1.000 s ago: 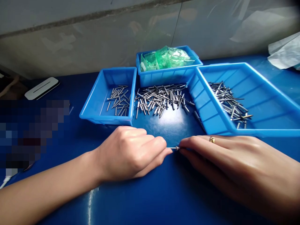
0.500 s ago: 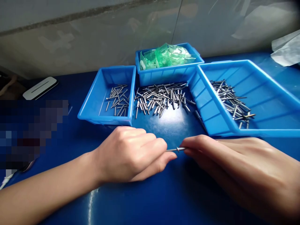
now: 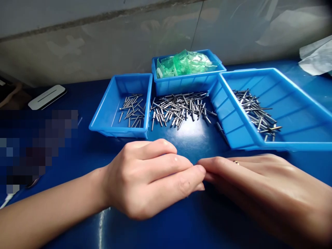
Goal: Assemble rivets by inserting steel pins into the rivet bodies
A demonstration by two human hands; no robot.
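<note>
head-worn view, looking forward and down, close over the hands (one camera only)

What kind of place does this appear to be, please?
Probably a workshop or sorting bench: loose metal fasteners lie on a blue tabletop, with more in the left bin and right bin.

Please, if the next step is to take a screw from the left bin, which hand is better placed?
Probably the left hand: it is nearer to the left bin and its screws. The right hand is farther, near the right bin.
</note>
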